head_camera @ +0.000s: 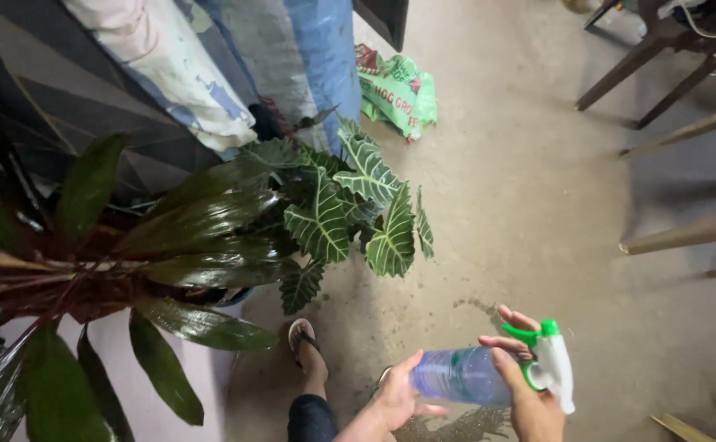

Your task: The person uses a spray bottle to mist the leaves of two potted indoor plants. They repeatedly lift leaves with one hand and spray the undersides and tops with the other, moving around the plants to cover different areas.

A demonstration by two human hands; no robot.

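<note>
Clear blue-tinted plastic forms the body of the spray bottle, held level and low in the frame, over the floor and to the right of the plants. The right hand is wrapped around the neck just behind the white nozzle head, with fingers extended toward the green trigger. The left hand cups the base of the bottle, fingers closed on it. The hands sit apart, one at each end of the bottle.

Judged step: the bottle is held ready between sprays, the nozzle pointing to the right, away from the foliage. The next move would call for turning the nozzle toward the leaves and squeezing the trigger with the right fingers while the left hand steadies the base.

The veined green plant stands near the centre; the broad dark-leaved plant beside it on the left shows a wet gloss. A sandalled foot rests below the leaves.

Surface: a bare grey concrete floor, with damp spotting near the bottle. Room: a green printed bag lies against the rear, patterned cloth hangs at upper left, and dark chair legs stand at upper right
</note>
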